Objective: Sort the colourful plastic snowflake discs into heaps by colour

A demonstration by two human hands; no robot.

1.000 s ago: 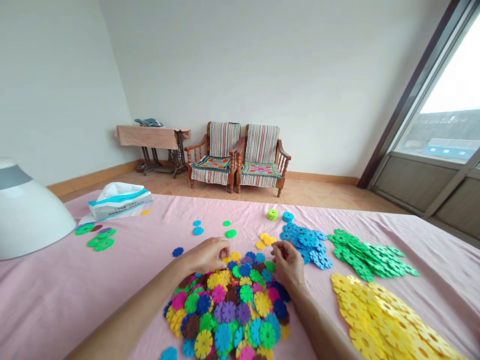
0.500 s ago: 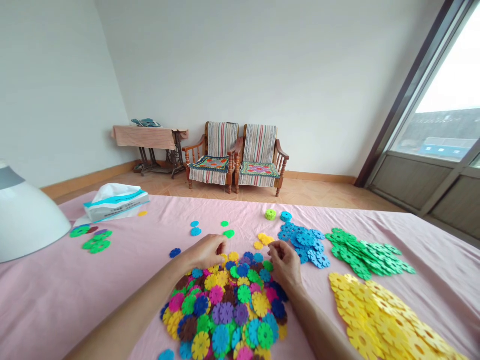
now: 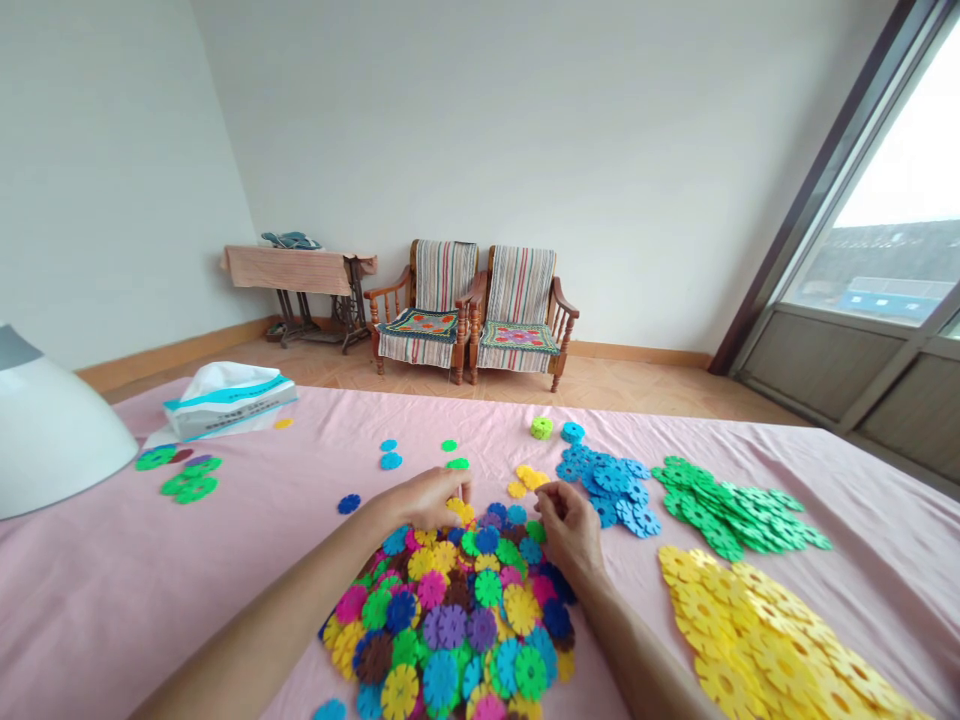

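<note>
A heap of mixed-colour flower-shaped plastic discs (image 3: pixel 451 625) lies between my forearms. My left hand (image 3: pixel 431 498) is at the far edge of this heap, its thumb and fingertips closing around a yellow flower-shaped disc (image 3: pixel 460 511). My right hand (image 3: pixel 571 520) hovers by the heap's far right side with thumb and index finger pinched together; whatever is in them is too small or hidden to make out. Just beyond those fingertips sits a small group of yellow discs (image 3: pixel 530 478). Close to the right hand spreads a pile of blue discs (image 3: pixel 607 485).
Green discs (image 3: pixel 731 505) and a large yellow pile (image 3: pixel 780 640) cover the right side of the pink cloth (image 3: pixel 247 560). A white lamp-like object (image 3: pixel 56 440), tissue pack (image 3: pixel 229 402) and a few loose discs (image 3: pixel 191 482) are at left. Two chairs (image 3: pixel 465 320) stand beyond.
My left hand has shifted slightly right and down, its fingers reaching onto a yellow disc at the heap's edge. My right hand has stayed in place.
</note>
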